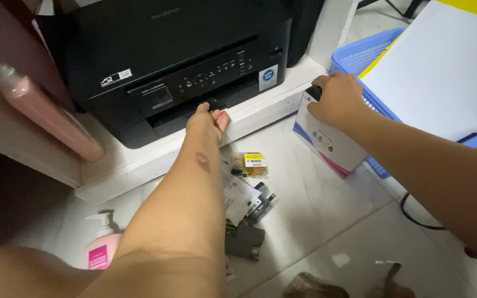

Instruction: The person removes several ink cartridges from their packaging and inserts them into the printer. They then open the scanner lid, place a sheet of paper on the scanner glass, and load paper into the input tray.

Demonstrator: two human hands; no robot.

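My left hand (pixel 208 118) grips the printer (pixel 167 60) front flap, right hand (pixel 335 99) clasps the cartridge box (pixel 327 140); ink cartridges (pixel 249 187) wait uninstalled on the floor.

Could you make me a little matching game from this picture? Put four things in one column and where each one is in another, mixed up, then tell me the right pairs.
Things:
1. left hand
2. right hand
3. yellow ink cartridge
4. pink pump bottle

Places:
A. on the floor tiles, just below the left hand
B. on top of the white box
C. at the front of the black printer
D. at the bottom left, beside the left forearm

Pairs: 1-C, 2-B, 3-A, 4-D
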